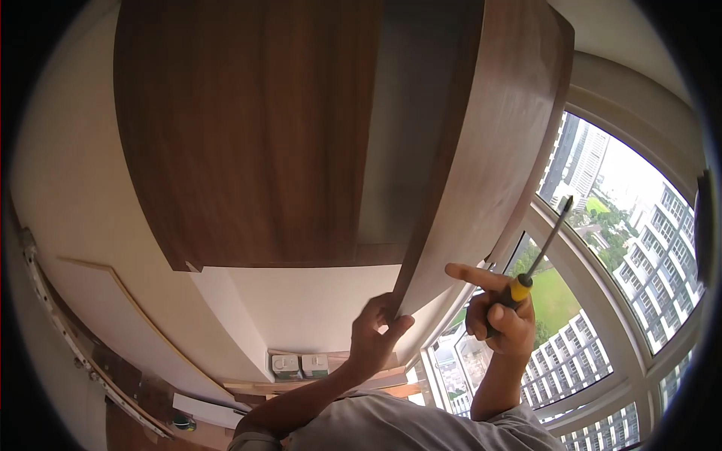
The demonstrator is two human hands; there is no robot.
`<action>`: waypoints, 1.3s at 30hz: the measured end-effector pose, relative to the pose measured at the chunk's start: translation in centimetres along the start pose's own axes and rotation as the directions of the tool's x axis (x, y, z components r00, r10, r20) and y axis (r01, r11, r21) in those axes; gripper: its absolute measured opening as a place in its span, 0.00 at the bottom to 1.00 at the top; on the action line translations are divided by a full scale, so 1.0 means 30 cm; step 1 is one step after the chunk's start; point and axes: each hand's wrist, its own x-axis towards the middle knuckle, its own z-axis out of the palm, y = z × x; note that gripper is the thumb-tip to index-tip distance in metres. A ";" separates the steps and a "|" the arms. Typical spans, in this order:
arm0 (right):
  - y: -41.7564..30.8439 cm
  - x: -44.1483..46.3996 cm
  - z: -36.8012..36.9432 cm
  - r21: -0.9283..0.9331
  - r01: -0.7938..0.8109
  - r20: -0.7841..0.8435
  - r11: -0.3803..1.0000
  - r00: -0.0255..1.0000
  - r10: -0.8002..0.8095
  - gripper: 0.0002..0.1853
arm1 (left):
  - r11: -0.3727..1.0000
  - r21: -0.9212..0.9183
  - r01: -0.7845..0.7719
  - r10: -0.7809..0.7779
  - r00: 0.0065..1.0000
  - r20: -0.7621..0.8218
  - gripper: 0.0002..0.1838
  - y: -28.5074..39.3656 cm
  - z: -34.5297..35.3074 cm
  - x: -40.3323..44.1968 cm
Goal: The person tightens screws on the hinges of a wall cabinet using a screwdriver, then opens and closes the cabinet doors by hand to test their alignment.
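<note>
A dark wooden wall cabinet (pixel 263 135) fills the upper middle of the head view, with its door (pixel 489 135) swung out on the right. My left hand (pixel 376 334) grips the door's bottom corner between thumb and fingers. To the right of it, my right hand (pixel 505 312) holds a screwdriver (pixel 524 279) with a yellow and black handle, its shaft pointing up and to the right. The index finger of that hand stretches toward the door's lower part, while the other fingers curl round the handle.
Large windows (pixel 639 316) on the right look out on tall buildings and grass. Below the cabinet are two white boxes (pixel 301 366) beside wooden boards. At the lower left, a pale panel (pixel 135 323) leans near a long metal rail (pixel 94 376).
</note>
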 end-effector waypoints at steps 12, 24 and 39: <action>0.129 0.018 -0.090 0.015 0.040 -0.192 0.999 0.981 -0.036 0.21 | 0.971 -0.159 0.177 -0.216 0.937 -0.274 0.24 0.008 -0.057 0.080; 0.136 0.053 -0.126 0.023 0.103 -0.207 0.994 0.974 -0.096 0.16 | 0.909 -0.319 0.268 -0.378 0.853 -0.359 0.40 -0.052 -0.091 0.256; 0.115 0.073 -0.169 0.056 0.044 -0.195 0.997 0.980 -0.033 0.13 | 0.964 -0.213 0.158 -0.242 0.851 -0.467 0.31 -0.034 -0.034 0.301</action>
